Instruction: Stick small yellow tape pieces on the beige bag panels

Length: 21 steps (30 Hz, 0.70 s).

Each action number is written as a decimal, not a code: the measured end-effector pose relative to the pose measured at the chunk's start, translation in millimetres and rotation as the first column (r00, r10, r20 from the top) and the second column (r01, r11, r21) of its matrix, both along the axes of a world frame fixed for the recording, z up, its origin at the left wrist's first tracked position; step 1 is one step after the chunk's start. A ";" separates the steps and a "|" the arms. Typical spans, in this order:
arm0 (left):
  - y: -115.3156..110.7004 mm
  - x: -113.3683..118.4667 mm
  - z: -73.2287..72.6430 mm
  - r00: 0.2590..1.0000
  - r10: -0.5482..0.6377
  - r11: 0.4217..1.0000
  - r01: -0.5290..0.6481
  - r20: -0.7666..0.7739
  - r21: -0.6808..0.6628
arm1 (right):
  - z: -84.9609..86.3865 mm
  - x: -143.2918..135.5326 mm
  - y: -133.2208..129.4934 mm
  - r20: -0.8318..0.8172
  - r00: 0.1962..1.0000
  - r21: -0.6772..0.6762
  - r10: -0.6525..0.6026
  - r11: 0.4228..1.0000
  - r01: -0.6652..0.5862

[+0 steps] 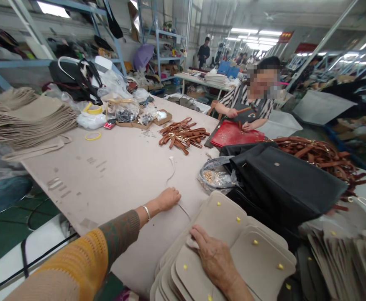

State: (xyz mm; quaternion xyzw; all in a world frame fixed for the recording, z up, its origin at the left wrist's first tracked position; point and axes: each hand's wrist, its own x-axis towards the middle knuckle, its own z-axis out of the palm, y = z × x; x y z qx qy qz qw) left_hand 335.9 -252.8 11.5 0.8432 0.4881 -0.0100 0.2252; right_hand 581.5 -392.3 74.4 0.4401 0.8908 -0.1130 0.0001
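My left hand is closed just above the tabletop, with a bracelet at the wrist. A thin pale cord with a wider whitish end runs into its fingers and comes out on the near side, towards the stack. My right hand rests on a stack of beige panels with rounded corners and small yellow marks. Its fingers are pressed together over a small pale piece, mostly covered and too hidden to name.
Beside the stack lie black bags and a clear bag of metal fittings. Brown straps lie farther back on the table. More beige panels are piled at left. Across the table a co-worker handles a red piece.
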 end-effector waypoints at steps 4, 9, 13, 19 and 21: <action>0.7 -21.2 11.4 0.994 -0.017 1.000 0.018 -0.108 0.004 | -0.1 -0.7 0.0 -0.035 0.999 -0.004 -0.011 1.000 0.011; -10.1 -38.4 19.2 0.989 -0.043 0.999 0.039 -0.144 -0.034 | -4.2 0.0 -0.3 -0.059 0.998 0.000 -0.031 1.000 0.031; -13.3 -41.2 12.8 0.994 0.052 0.998 -0.056 -0.096 -0.042 | -5.9 0.3 -0.8 -0.102 0.995 0.024 -0.016 1.000 0.019; -5.4 -35.9 7.2 0.987 0.162 0.980 -0.163 -0.022 -0.114 | -17.7 3.3 0.9 -0.113 0.993 0.109 0.026 0.994 -0.014; -2.3 -32.9 8.6 0.977 0.214 0.968 -0.210 0.011 -0.139 | -21.9 4.0 2.7 -0.113 0.992 0.130 0.051 0.991 -0.036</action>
